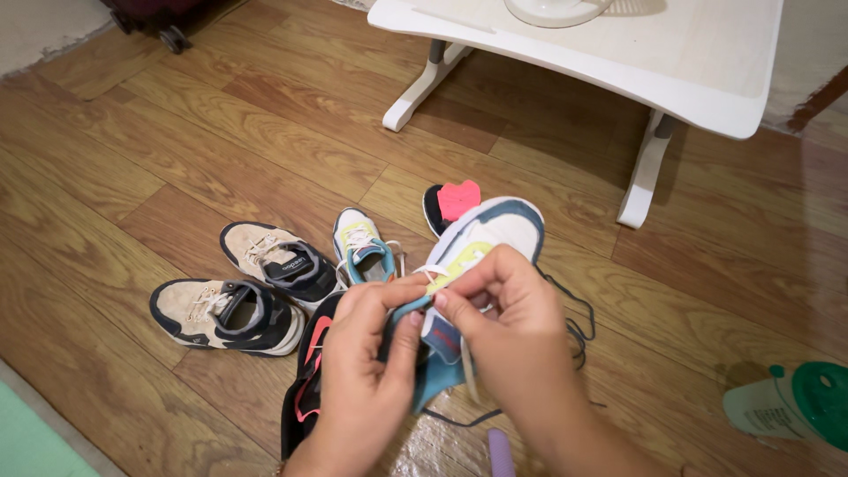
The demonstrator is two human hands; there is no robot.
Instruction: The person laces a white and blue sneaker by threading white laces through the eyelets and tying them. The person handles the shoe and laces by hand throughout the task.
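While both hands meet over the tongue of a white, blue and yellow sneaker (484, 243), the work in hand looks like threading or tightening its white lace (432, 270). The left hand (367, 362) has thumb and forefinger pressed together on the blue tongue edge and lace just under its fingertips; the right hand (503, 309) pinches the lace end from the other side, its fingers (459, 284) curled and closed, tips nearly touching those of the left. The sneaker is held up off the floor, toe pointing away from the fingers, heel hidden beneath the palms.

Just beyond the left fingertips, on the wooden floor (177, 150), stands its matching sneaker (362, 249); farther left of the fingers lies a tan and navy pair (256, 287). Below the left wrist is a black shoe with pink trim (307, 380), and past the held toe another black and pink shoe (450, 205). A dark lace (574, 327) trails right of the right hand. A white low surface (618, 62) stands well beyond, a green-capped bottle (795, 402) far right.

To do this well, I judge: keep the lace flat, grip close to its tip, steady the tongue with the left fingers, and pull evenly so the eyelets stay aligned
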